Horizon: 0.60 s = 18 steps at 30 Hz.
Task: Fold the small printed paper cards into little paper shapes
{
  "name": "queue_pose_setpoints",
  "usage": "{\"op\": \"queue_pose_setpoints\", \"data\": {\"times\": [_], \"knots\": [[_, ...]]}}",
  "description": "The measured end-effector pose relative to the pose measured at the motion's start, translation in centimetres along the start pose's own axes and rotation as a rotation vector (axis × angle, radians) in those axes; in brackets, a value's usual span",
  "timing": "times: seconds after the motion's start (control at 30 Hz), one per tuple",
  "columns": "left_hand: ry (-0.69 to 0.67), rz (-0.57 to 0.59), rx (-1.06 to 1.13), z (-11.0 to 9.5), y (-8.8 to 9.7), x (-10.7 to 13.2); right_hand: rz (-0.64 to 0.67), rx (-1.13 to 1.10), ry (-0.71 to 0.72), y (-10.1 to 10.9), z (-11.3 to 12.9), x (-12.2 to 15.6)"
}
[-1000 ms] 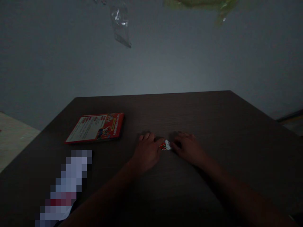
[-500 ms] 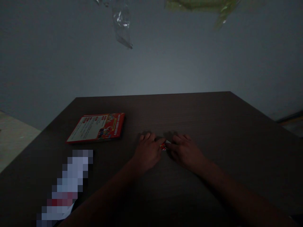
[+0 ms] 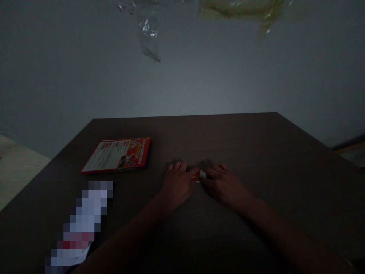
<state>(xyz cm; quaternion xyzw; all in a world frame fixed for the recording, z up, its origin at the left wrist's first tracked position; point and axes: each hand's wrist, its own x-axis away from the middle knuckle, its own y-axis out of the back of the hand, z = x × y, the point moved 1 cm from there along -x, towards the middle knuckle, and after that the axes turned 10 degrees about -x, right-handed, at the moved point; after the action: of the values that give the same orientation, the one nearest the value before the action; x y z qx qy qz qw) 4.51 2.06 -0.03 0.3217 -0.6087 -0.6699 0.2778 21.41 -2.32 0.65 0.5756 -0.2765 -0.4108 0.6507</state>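
Observation:
A small folded-looking piece of printed paper [image 3: 196, 177], red with a pale part on its right, lies on the dark table between my hands. My left hand [image 3: 177, 183] rests palm down, its thumb pressing on the paper's left side, the other fingers bent on the table. From the right, my right hand [image 3: 224, 184] pins the paper's pale side with thumb and forefinger, the remaining fingers curled. Fingertips cover much of the paper, and the dim light hides its exact shape.
A flat red box [image 3: 118, 155] with printed text and cartoon figures lies left of my hands. Nearer on the left is a long blurred-out object [image 3: 85, 220]. The dark wooden table [image 3: 199, 133] meets a grey wall with clear and yellowish tape.
My right fingers have drawn back slightly, and a bit more of the paper's pale side shows. My left hand stays in place. The view has tilted up slightly.

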Motion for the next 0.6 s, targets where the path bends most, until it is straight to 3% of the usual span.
{"op": "queue_pose_setpoints", "data": {"times": [0.37,0.6], "knots": [[0.008,-0.001,0.036,-0.19,0.19,-0.19,-0.001,0.013,-0.005,-0.39,0.51,-0.14],[0.031,-0.013,0.049,-0.22,0.2,-0.13,-0.032,-0.221,-0.137,0.19,-0.2,-0.04]]}}
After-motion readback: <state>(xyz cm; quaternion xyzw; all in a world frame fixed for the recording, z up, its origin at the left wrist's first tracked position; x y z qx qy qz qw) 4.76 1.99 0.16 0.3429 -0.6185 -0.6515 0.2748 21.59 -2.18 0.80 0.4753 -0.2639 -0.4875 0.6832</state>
